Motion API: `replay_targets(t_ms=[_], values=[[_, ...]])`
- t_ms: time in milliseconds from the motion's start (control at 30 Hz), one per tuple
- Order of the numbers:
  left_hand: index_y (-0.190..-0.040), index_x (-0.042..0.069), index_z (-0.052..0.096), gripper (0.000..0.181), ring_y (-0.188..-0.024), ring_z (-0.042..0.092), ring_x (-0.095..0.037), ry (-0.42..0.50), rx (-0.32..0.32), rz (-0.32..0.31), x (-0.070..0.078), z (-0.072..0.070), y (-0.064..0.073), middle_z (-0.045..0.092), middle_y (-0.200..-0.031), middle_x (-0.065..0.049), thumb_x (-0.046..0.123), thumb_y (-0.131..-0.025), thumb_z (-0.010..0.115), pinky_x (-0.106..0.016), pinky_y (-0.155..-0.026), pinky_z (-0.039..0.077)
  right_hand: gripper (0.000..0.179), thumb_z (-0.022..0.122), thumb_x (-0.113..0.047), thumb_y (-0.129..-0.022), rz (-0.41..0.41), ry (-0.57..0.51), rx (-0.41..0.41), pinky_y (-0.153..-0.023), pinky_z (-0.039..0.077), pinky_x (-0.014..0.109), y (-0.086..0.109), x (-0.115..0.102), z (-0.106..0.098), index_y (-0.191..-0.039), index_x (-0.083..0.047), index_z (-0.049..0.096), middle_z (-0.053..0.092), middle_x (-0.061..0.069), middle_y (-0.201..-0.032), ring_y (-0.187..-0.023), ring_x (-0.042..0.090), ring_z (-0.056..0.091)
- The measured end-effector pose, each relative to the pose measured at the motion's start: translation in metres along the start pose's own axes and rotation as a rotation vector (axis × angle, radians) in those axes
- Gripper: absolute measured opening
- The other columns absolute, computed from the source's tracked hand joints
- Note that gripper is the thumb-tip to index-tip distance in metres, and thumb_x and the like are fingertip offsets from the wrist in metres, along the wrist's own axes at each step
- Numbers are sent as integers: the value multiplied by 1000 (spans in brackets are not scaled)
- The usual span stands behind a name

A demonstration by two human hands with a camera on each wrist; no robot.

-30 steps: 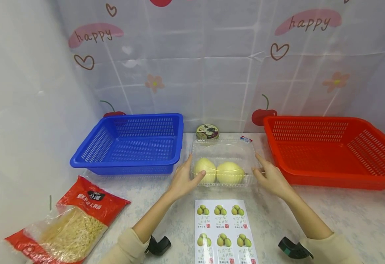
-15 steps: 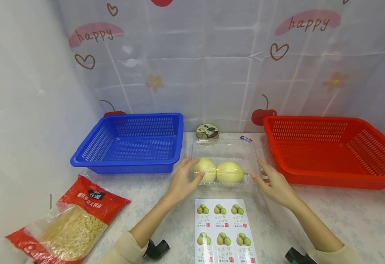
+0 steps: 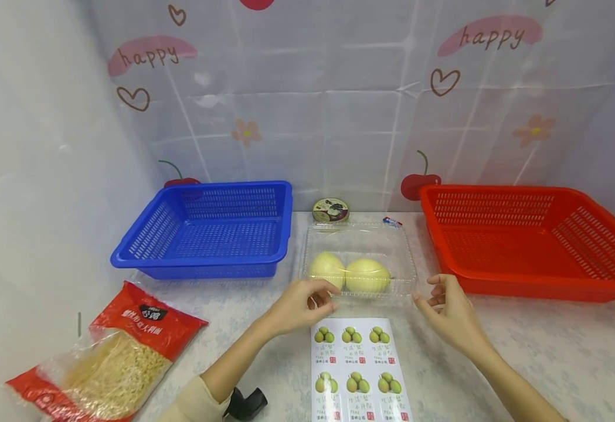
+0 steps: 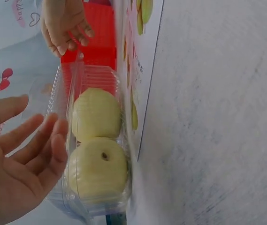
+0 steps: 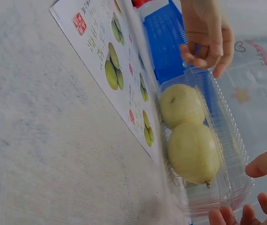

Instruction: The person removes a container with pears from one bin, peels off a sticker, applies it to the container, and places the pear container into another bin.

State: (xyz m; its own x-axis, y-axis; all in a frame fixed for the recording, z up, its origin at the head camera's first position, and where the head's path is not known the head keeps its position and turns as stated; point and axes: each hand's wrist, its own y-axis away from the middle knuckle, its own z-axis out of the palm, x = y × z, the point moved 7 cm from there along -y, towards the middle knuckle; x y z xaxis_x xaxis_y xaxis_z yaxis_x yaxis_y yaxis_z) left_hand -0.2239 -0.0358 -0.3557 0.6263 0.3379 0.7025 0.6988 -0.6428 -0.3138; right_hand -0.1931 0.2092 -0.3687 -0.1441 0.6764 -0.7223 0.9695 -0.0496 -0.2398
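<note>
Two pale yellow pears sit in the front half of a clear plastic clamshell box, its lid lying over them. My left hand is off the box's front left corner, fingers loosely bent and nothing in them. Off the front right corner, my right hand hovers with curved, relaxed fingers, also holding nothing. A sheet of pear stickers lies on the table in front of the box, between my forearms. In the right wrist view a short stem shows on one pear.
A blue basket stands on the left and a red basket on the right. Behind the box are a round tin and a small wrapped item. A red bag of pasta lies front left.
Both hands have come away from the sides of the box and drawn back toward me, the left one bending its fingers. The box and pears have stayed in place.
</note>
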Motion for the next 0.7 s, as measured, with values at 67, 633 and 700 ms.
replay_targets(t_ms=[67,633,700], values=[[-113,-1,63,30,-77,62,-10,3,-149,-55,-5,11,3,68,-87,-7,15,-88,64,-18,-66,50,36,65,-16,-87,37,-6,-42,-63,48,22,2,4,3,-110,4,45,53,12,-87,-77,22,58],[-132,5,51,58,-122,52,-25,-82,-403,-186,-28,33,12,55,-133,-10,25,-82,73,-31,-104,38,21,62,-12,-90,105,-359,-435,-69,56,30,14,13,40,-80,4,52,63,12,-83,-78,15,60],[-132,5,51,59,-123,51,-24,-100,-405,-184,-29,34,12,54,-133,-10,26,-82,73,-31,-105,37,20,61,-10,-90,112,-413,-467,-71,57,32,15,13,45,-84,7,53,64,16,-89,-82,18,62]])
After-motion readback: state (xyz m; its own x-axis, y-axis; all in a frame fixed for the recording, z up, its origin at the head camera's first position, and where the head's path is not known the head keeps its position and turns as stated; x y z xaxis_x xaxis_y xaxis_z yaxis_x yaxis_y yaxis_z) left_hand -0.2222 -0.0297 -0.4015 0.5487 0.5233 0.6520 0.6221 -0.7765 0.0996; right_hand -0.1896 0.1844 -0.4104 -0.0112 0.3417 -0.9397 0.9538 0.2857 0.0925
